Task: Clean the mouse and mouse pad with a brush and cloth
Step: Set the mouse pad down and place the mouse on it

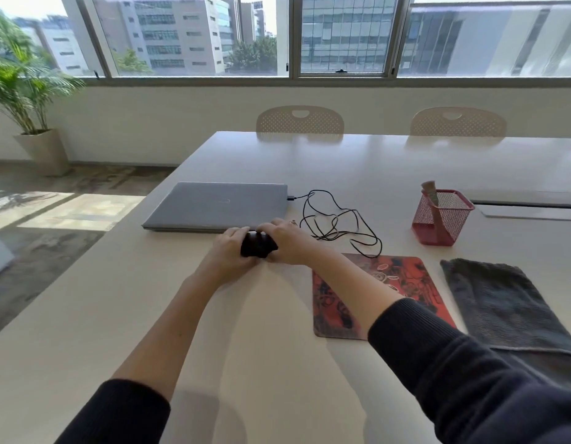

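A black mouse [257, 246] is held just above the white table [277, 363], in front of a closed laptop. My left hand [228, 251] grips its left side and my right hand [285, 243] covers its right side and top. Its black cable [338, 222] loops across the table to the laptop's right edge. The red and black mouse pad [405, 283] lies flat to the right, partly under my right forearm. A dark grey cloth [508, 309] lies folded right of the pad. A brush [430, 192] stands in a red mesh cup [441, 219].
The closed grey laptop [216, 206] lies behind my hands. Two cream chairs [300, 120] stand at the table's far side under the windows. A potted palm [28, 100] stands on the floor at the left.
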